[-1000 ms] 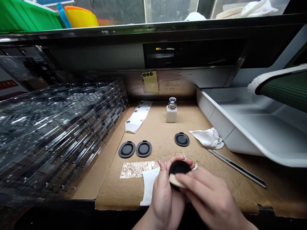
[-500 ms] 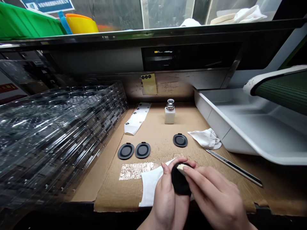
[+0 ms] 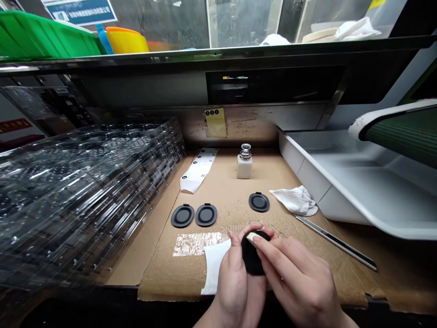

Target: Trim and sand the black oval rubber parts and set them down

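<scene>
My left hand (image 3: 239, 278) is closed round the edge of a round black cap (image 3: 251, 259), its face turned up. With my right hand (image 3: 300, 273) I pinch a small cream-coloured pad (image 3: 251, 237), which touches the cap near its upper edge; the fingertips hide part of the pad. Beyond my hands lie similar dark discs with small tabs: one disc (image 3: 182, 215) and its neighbour (image 3: 205, 214) at the left, another disc (image 3: 259, 202) nearer the middle. A white cloth (image 3: 215, 269) lies partly beneath my left hand.
Stacked clear plastic trays (image 3: 136, 168) fill the left. A square bottle (image 3: 244, 166) with a metal top stands at the back, beside a label strip (image 3: 198, 171). To the right are a crumpled white cloth (image 3: 297, 200), a utility knife (image 3: 336, 241) and a large white tub (image 3: 341, 187).
The pad has shifted slightly toward the upper left of the cap, along with my right fingers. My left hand still holds the cap. The whole view has shifted a little.
</scene>
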### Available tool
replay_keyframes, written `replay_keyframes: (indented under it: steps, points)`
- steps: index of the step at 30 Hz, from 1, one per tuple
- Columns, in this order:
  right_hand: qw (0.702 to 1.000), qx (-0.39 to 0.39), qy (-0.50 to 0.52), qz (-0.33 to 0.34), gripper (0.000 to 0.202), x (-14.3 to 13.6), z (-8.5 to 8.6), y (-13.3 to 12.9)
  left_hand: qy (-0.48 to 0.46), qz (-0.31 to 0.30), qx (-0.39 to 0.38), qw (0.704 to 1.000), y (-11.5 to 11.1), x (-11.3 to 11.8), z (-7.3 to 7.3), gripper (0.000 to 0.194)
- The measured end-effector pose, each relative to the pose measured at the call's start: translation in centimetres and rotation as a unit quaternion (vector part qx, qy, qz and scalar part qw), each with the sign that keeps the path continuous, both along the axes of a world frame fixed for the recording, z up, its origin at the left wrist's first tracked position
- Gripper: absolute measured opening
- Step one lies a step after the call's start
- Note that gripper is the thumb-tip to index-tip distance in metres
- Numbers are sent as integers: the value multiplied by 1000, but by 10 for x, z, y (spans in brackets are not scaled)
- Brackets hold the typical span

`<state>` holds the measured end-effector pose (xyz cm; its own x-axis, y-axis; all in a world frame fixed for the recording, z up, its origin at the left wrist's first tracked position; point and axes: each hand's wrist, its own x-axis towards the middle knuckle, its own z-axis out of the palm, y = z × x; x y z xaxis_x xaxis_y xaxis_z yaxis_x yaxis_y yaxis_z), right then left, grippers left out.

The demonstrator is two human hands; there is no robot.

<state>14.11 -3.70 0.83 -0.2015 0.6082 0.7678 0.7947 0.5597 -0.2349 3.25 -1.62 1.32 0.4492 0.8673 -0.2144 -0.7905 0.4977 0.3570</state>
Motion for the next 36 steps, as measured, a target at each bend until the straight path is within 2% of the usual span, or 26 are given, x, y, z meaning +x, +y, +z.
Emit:
replay_keyframes:
  steps: [5,9,13,16,20,24,28,33,36]
  points:
    - [999,-13,-11,-31,31,-10,2,10,22,22,-8,999,-4,4,-3,40]
    - [997,-37,49,-55,21,-16,13,23,17,29,-4,999,-4,10,-6,43]
    - [988,-50,136,-48,21,-1,25,19,0,37,20,999,2,4,-1,48]
    - [988,-56,118,-77,21,13,24,8,2,34,5,999,7,-4,4,46]
    - [995,-81,50,-32,20,11,14,3,3,24,28,999,8,-4,3,49]
    - [998,-51,36,-2,23,-3,7,1,30,35,57,997,4,2,-2,46]
    - [998,-38,34,39,21,-4,8,-3,51,34,68,996,2,2,-2,46]
    - [998,-49,42,25,23,-1,13,-1,51,31,69,996,-1,2,4,46]
    - [997,-46,32,50,22,-1,10,-4,61,27,61,996,-1,0,5,46]
